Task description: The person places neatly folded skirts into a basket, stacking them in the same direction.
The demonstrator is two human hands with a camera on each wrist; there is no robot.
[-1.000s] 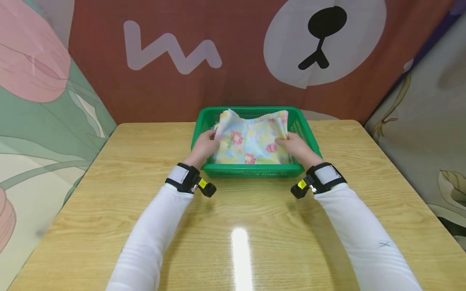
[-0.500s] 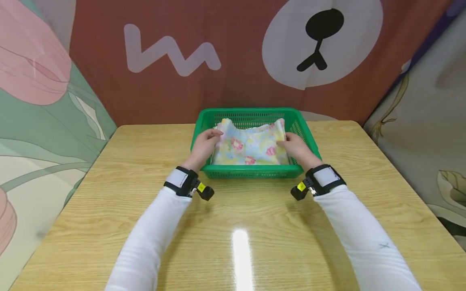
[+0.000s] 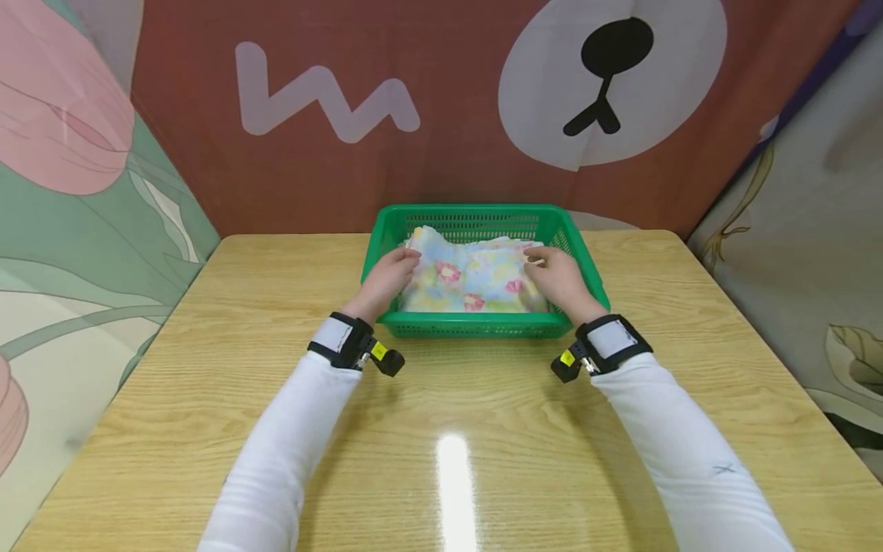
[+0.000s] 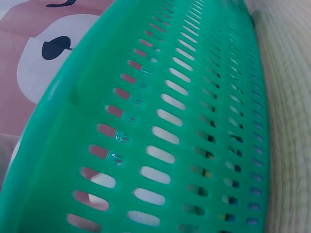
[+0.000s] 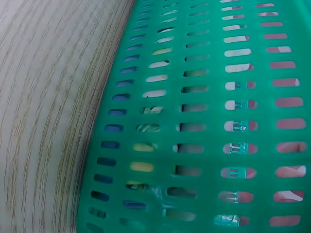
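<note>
A folded floral cloth (image 3: pixel 469 280), pale blue and yellow with pink flowers, lies inside the green plastic basket (image 3: pixel 476 325). My left hand (image 3: pixel 386 280) reaches over the basket's left side, its loosely extended fingers right at the cloth's left edge. Over the right side is my right hand (image 3: pixel 560 280), thumb and fingers apart above the cloth's right edge. The left back corner of the cloth stands a little higher than the right. Both wrist views look at the basket's slotted wall (image 4: pixel 165 116), which hides the hands' fingers there.
The basket stands at the back of a wooden table (image 3: pixel 455 399), close to a brown printed backdrop (image 3: pixel 455 169). Through the slots in the right wrist view, patches of cloth (image 5: pixel 141 166) show. Each wrist wears a strapped camera (image 3: pixel 389 362).
The cloth has lowered into the basket and its right back corner has sunk flat. The right hand's fingers have come off that corner; the left fingers have loosened and shifted slightly.
</note>
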